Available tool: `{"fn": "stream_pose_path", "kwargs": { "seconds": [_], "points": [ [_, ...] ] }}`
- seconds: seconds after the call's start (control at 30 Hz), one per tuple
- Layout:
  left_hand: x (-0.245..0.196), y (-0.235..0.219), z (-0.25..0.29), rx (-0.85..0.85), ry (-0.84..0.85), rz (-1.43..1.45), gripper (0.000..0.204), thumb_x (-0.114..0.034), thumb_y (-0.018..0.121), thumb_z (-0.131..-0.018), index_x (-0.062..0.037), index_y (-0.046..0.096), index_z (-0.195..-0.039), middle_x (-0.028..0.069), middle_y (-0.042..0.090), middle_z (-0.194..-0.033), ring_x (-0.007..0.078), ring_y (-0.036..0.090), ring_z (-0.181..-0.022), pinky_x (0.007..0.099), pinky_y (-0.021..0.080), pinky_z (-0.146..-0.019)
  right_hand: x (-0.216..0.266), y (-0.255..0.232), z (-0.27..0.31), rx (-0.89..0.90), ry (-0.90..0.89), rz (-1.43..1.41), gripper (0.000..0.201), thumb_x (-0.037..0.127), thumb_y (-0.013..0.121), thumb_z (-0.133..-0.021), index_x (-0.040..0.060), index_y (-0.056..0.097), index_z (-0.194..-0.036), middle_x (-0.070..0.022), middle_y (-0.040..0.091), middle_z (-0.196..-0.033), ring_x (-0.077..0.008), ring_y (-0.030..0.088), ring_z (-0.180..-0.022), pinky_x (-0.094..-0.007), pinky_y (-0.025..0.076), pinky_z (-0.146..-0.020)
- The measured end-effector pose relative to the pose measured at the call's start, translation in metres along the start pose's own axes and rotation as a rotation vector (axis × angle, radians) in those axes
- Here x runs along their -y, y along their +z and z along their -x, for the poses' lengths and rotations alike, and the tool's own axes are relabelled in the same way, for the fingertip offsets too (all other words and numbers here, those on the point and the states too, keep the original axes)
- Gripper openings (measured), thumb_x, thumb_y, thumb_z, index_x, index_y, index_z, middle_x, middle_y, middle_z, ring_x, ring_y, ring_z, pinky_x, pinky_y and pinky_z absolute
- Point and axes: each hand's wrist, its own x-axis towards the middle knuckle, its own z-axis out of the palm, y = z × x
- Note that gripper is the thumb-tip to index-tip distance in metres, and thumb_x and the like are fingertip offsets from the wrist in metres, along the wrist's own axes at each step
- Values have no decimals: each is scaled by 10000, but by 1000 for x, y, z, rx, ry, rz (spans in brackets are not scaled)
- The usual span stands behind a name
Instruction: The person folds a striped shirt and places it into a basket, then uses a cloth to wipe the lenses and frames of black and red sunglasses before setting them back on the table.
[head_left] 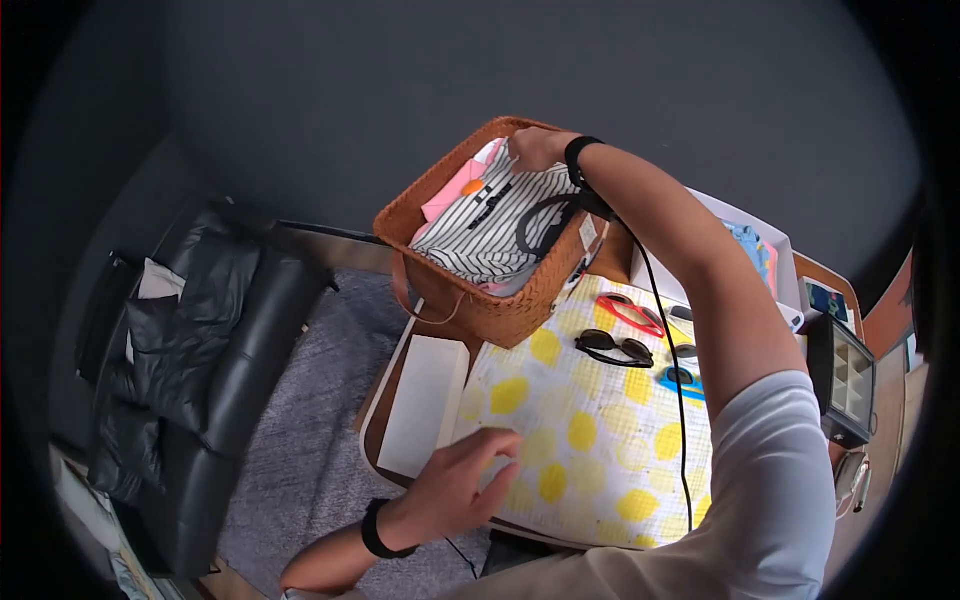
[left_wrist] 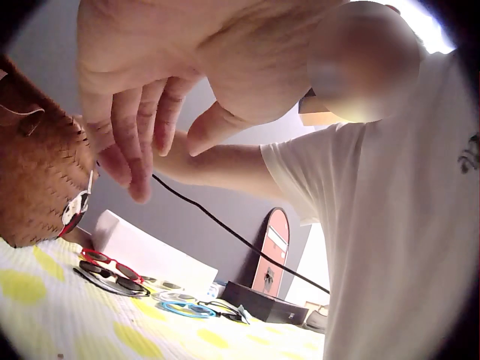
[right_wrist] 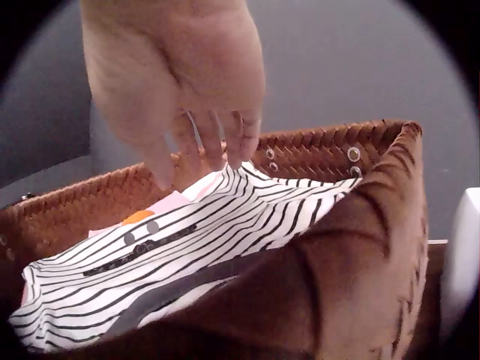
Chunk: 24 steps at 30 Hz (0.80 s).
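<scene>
My right hand reaches into the far corner of a brown woven basket. Its fingertips touch the top edge of a black-and-white striped garment folded inside, thumb apart from them. A pink item lies under the stripes. My left hand rests flat, fingers spread, on a white cloth with yellow dots at the table's near edge. In the left wrist view the left hand shows relaxed fingers holding nothing.
Black sunglasses, red ones and blue ones lie on the dotted cloth. A white box sits left of it. A black compartment tray and a white bin stand at the right. A black couch is on the left.
</scene>
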Motion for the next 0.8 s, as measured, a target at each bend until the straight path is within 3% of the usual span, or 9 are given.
{"fn": "stream_pose_path", "kwargs": {
  "seconds": [0.13, 0.27, 0.3, 0.33, 0.4, 0.53, 0.6, 0.7, 0.8],
  "points": [
    [6, 7, 22, -10, -67, 54, 197, -82, 675, -1001, -16, 655, -1185, 149, 753, -1101, 272, 759, -1009, 376, 590, -852, -42, 26, -58, -22, 27, 120, 397, 332, 621, -988, 6, 758, -1168, -180, 762, -1156, -353, 698, -1161, -463, 530, -1024],
    [24, 17, 46, -21, -162, 192, 253, -61, 675, -1001, -5, 630, -1243, 160, 742, -1105, 304, 755, -1014, 380, 596, -853, -8, -4, -21, 54, 92, 149, 403, 301, 502, -1050, 36, 739, -1240, -171, 718, -1301, -303, 658, -1250, -446, 501, -1077],
    [27, 17, 47, -19, -187, 233, 268, -55, 675, -1001, -3, 624, -1258, 162, 739, -1106, 312, 753, -1015, 382, 598, -853, -14, -4, -27, 148, 93, 26, 434, 297, 464, -1073, 46, 696, -1340, -147, 638, -1457, -298, 570, -1382, -448, 443, -1170],
    [24, 12, 45, -13, -222, 202, 258, -68, 682, -1006, 2, 634, -1250, 165, 745, -1115, 310, 755, -1029, 380, 597, -860, -19, -1, -29, 156, 95, 26, 434, 297, 464, -1073, 46, 696, -1340, -147, 638, -1457, -298, 570, -1382, -448, 443, -1170],
    [29, 8, 43, -5, -259, 213, 249, -78, 683, -1008, 10, 639, -1237, 164, 746, -1116, 314, 755, -1034, 387, 595, -867, -23, -4, -33, 214, 298, -186, 475, 314, 457, -1082, 58, 623, -1446, -134, 543, -1572, -318, 479, -1472, -467, 374, -1241],
    [44, 9, 39, -34, -229, 198, 236, -104, 676, -1018, 11, 637, -1221, 170, 745, -1106, 336, 750, -1039, 400, 593, -871, -8, -15, -24, 213, 395, -182, 517, 323, 460, -1079, 63, 556, -1516, -172, 489, -1610, -349, 446, -1493, -483, 348, -1254],
    [49, 9, 39, -9, -234, 180, 231, -113, 674, -1021, 9, 637, -1213, 173, 745, -1105, 343, 749, -1037, 403, 592, -871, -19, -13, -28, 229, 355, -217, 513, 305, 487, -1063, 64, 577, -1506, -179, 513, -1590, -340, 469, -1479, -456, 372, -1238],
    [53, 11, 39, -36, -240, 191, 223, -121, 676, -1020, 4, 640, -1202, 174, 747, -1094, 351, 748, -1024, 404, 592, -867, -40, -2, -35, 64, 314, -602, 488, 191, 535, -1047, 13, 572, -1500, -181, 531, -1577, -302, 517, -1447, -399, 395, -1225],
    [60, 13, 43, -47, -251, 201, 223, -129, 679, -1020, -1, 645, -1199, 167, 751, -1083, 337, 753, -1011, 402, 592, -862, -39, 7, -39, 15, 326, -487, 487, 138, 536, -1040, -15, 557, -1502, -182, 508, -1597, -297, 515, -1449, -399, 389, -1234]
  ]
}}
